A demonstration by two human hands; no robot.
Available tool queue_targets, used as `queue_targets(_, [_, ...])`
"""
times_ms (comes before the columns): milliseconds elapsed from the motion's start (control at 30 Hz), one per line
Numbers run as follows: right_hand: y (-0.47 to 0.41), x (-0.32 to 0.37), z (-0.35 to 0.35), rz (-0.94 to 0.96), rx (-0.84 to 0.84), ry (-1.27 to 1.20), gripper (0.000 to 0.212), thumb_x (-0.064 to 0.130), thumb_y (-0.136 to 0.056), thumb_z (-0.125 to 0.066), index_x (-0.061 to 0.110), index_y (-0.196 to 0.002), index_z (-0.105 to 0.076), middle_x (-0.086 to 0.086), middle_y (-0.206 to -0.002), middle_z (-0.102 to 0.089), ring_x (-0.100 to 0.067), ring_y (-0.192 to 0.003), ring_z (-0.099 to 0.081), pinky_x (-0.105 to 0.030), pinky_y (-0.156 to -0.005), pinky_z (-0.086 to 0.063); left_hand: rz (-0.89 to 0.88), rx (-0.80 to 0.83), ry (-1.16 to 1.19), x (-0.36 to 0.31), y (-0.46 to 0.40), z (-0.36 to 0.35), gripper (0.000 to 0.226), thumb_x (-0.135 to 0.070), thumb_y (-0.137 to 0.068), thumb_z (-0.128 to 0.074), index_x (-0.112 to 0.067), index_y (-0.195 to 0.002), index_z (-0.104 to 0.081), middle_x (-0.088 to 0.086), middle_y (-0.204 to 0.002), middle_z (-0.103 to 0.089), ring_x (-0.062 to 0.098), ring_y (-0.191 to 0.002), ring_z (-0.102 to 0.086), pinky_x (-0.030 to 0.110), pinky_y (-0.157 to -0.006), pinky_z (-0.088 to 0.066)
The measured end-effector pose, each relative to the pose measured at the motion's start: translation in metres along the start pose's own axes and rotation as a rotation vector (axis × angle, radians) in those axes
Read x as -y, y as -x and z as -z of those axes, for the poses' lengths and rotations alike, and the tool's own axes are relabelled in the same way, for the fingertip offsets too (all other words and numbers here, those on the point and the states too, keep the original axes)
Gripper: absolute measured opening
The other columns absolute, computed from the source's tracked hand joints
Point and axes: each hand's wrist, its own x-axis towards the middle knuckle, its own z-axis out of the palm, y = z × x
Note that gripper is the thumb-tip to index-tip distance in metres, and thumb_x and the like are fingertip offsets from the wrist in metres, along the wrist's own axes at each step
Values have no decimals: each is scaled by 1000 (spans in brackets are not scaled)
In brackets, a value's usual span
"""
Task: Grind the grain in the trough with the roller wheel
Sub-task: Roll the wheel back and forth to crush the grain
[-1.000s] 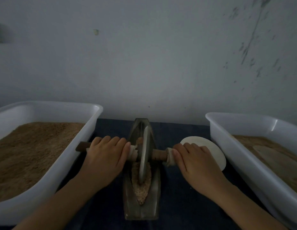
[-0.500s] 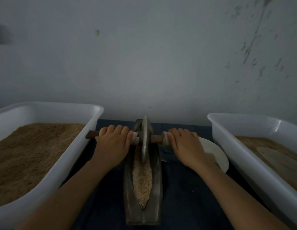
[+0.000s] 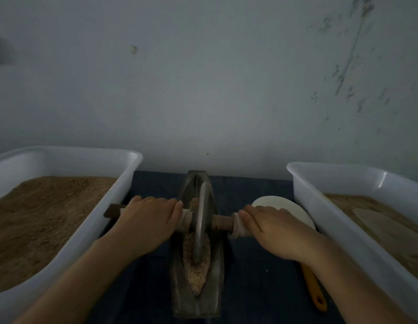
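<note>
A narrow boat-shaped metal trough (image 3: 217, 284) lies lengthwise on the dark cloth between my arms. Coarse tan grain (image 3: 196, 274) fills its groove. A thin metal roller wheel (image 3: 200, 220) stands upright in the groove near the trough's middle, on a wooden axle (image 3: 223, 222) with cloth wrapped at both sides. My left hand (image 3: 146, 224) presses palm-down over the axle's left part, whose dark tip sticks out to the left. My right hand (image 3: 271, 230) lies palm-down over the right part.
A white tub (image 3: 91, 232) of brown grain stands at the left, another white tub (image 3: 336, 232) at the right. A white round dish (image 3: 287, 206) and an orange-handled tool (image 3: 314, 289) lie under my right arm. The grey wall stands just behind the trough.
The wheel rolled to the trough's far end half a second ago and has now come back toward me to the middle, both hands moving with the axle.
</note>
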Motion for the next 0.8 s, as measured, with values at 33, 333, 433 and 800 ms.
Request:
queue_targets(33, [-1,0,-1,-2,-11,-5,32,42,-101,-14,27,-89,-40,5,-81,-50,-16,-77,-52,-38,-78,-42,0,-5,2,0,1,0,26,-37,-99,-17,-31,-83,-36,-10,-87,-58,12,-82,-56,34,-85,-42])
queue_targets(333, [-47,-22,-33,-19,-342,93,35,38,-100,-16,25,-103,-48,8,-89,-48,-16,-84,-46,-32,-74,-29,37,-222,65,8,-19,-25,49,-44,-94,-15,-21,-111,-55,-2,-101,-56,19,-90,-53,35,-87,-37])
queue_targets(433, [-61,-26,-38,-27,-425,82,34,36,-101,-20,24,-106,-52,8,-90,-48,-18,-87,-47,-30,-74,-23,15,-305,65,10,-21,-32,52,-38,-93,-23,-9,-110,-62,7,-100,-61,27,-89,-57,40,-84,-39])
queue_targets(800, [-16,-11,7,23,80,-143,42,60,-91,-28,26,-103,-50,7,-90,-55,-9,-80,-52,-33,-77,-44,-9,-20,-25,-1,0,6,43,-49,-93,-10,-32,-106,-47,-14,-100,-53,6,-91,-50,27,-90,-38])
